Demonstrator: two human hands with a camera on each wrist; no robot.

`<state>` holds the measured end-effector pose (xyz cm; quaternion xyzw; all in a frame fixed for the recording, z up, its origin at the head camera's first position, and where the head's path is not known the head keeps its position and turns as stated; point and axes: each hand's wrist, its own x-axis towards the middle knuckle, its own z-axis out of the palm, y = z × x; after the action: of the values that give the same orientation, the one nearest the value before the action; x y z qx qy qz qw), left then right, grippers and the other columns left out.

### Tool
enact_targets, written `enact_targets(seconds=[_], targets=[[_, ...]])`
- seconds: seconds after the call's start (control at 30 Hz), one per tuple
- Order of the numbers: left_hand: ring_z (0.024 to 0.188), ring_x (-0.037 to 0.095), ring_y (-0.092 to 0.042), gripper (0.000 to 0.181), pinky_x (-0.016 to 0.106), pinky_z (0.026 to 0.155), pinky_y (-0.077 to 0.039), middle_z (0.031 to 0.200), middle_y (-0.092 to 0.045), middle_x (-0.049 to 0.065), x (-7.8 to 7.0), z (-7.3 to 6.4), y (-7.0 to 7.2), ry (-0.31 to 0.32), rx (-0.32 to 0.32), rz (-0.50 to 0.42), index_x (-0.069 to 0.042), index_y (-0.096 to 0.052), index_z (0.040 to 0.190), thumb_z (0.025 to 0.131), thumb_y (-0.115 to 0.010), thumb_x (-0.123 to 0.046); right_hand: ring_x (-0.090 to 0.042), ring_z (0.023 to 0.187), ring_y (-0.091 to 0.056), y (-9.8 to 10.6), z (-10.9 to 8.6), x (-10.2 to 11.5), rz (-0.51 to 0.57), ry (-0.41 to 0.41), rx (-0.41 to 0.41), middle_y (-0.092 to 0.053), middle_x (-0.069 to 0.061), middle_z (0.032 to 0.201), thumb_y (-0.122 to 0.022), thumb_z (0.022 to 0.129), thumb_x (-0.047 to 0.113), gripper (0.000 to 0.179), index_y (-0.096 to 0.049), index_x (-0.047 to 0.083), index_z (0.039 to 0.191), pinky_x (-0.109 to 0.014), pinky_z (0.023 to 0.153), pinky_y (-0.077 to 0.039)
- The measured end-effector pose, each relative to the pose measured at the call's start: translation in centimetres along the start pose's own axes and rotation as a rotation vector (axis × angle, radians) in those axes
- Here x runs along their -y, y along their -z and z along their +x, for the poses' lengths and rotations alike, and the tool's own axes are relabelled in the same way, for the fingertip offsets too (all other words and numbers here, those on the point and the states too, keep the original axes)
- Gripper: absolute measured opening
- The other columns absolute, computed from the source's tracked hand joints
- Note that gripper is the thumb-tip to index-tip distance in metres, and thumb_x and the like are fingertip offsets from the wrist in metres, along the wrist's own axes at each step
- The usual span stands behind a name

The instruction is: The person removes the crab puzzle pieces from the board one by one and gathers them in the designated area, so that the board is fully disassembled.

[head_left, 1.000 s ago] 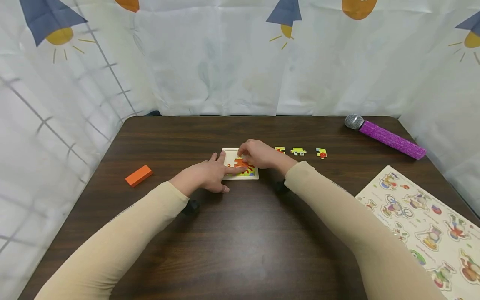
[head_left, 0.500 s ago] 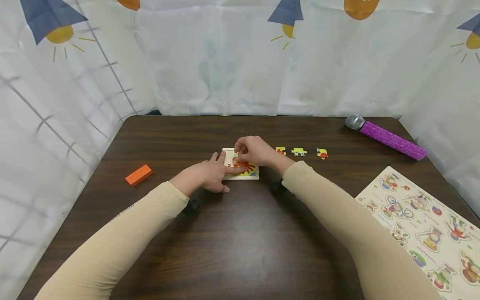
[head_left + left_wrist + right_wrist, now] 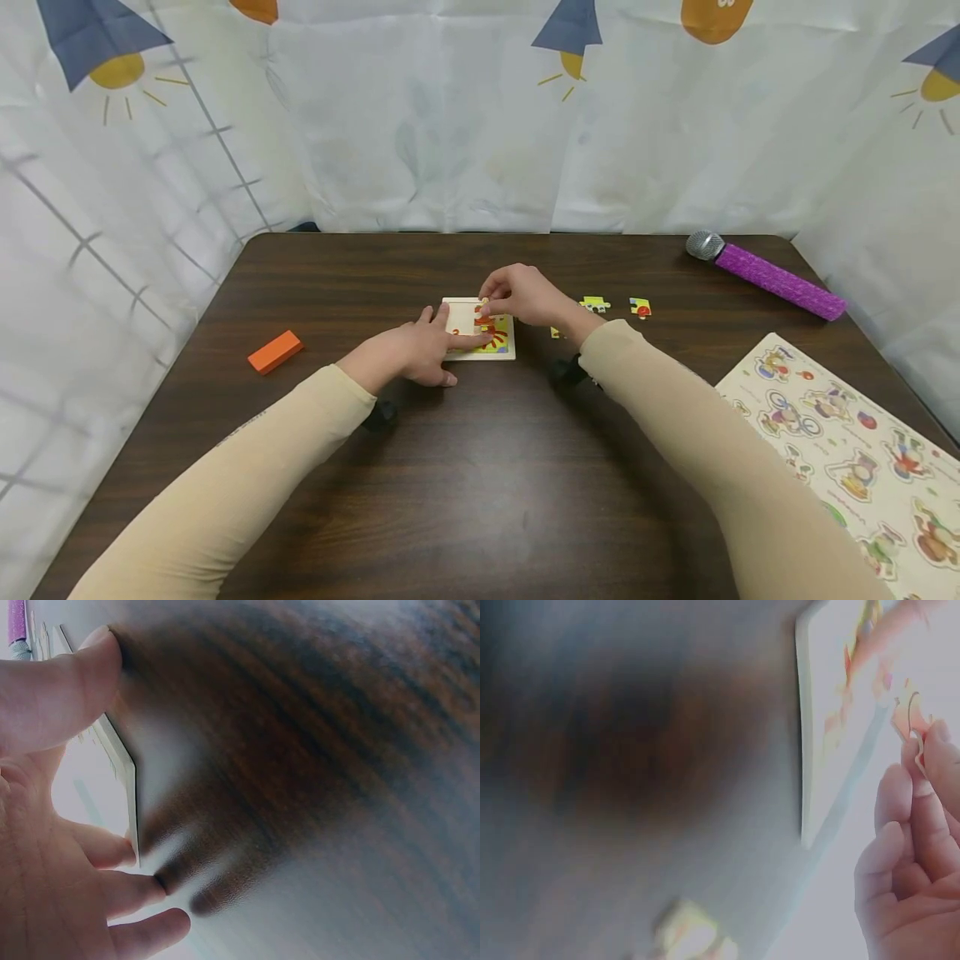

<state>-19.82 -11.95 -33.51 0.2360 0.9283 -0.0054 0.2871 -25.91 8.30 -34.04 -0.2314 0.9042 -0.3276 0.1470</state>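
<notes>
A small pale puzzle tray [image 3: 459,317] lies mid-table, with yellow-and-red jigsaw pieces [image 3: 498,340] fitted in its lower right part. My left hand [image 3: 414,350] rests at its left side, fingers spread and the index finger stretched across the tray. In the left wrist view the fingertips are right at the tray's edge [image 3: 129,769]. Over the tray's upper right, my right hand [image 3: 525,296] pinches an orange-red puzzle piece [image 3: 907,716] between thumb and index finger. The piece is tilted up from the tray in the right wrist view. My fingers hide part of it.
Loose puzzle pieces lie right of the tray, one at the middle [image 3: 595,304], another farther right [image 3: 640,307]. An orange block [image 3: 275,352] lies left. A purple microphone [image 3: 780,281] is at the back right, a large picture board [image 3: 813,446] at the front right. A curtain [image 3: 480,125] hangs behind.
My right hand first shifted slightly left over the tray, then back right and a little away from me, with the piece tilted up in its fingers. The left hand has stayed put.
</notes>
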Motion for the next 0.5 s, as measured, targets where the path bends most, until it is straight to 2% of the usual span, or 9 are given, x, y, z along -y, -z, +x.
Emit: enact_targets(seconds=[0.2,0.3,0.5], targets=[[0.155,0.053,-0.008,0.078,0.063,0.116,-0.034,0.169,0.008,0.03,-0.1,0.1,-0.1,0.02,0.003,-0.012,-0.049,-0.023,0.16,0.098,-0.068,-0.035,-0.028,0.089,-0.072,2.9,-2.1,-2.0,0.046,-0.044,-0.038,-0.076,-0.007,0.091,-0.075,0.094,0.017,0.014,-0.073,0.007,0.103,-0.036,0.075,-0.053],[0.156,0.053,-0.007,0.077,0.063,0.116,-0.035,0.169,0.008,0.03,-0.1,0.0,-0.1,0.019,0.004,-0.015,-0.049,-0.023,0.16,0.099,-0.067,-0.034,-0.03,0.089,-0.071,4.4,-3.4,-3.4,0.045,-0.088,-0.055,-0.075,-0.007,0.091,-0.075,0.095,0.016,0.014,-0.072,0.007,0.105,-0.037,0.073,-0.053],[0.156,0.053,-0.005,0.076,0.062,0.116,-0.034,0.168,0.01,0.03,-0.1,-0.1,0.1,0.011,0.005,-0.016,-0.047,-0.023,0.161,0.099,-0.066,-0.034,-0.028,0.092,-0.068,7.0,-6.2,-6.3,-0.035,-0.149,-0.064,-0.075,-0.009,0.095,-0.075,0.095,0.016,0.021,-0.071,0.004,0.111,-0.039,0.08,-0.051]])
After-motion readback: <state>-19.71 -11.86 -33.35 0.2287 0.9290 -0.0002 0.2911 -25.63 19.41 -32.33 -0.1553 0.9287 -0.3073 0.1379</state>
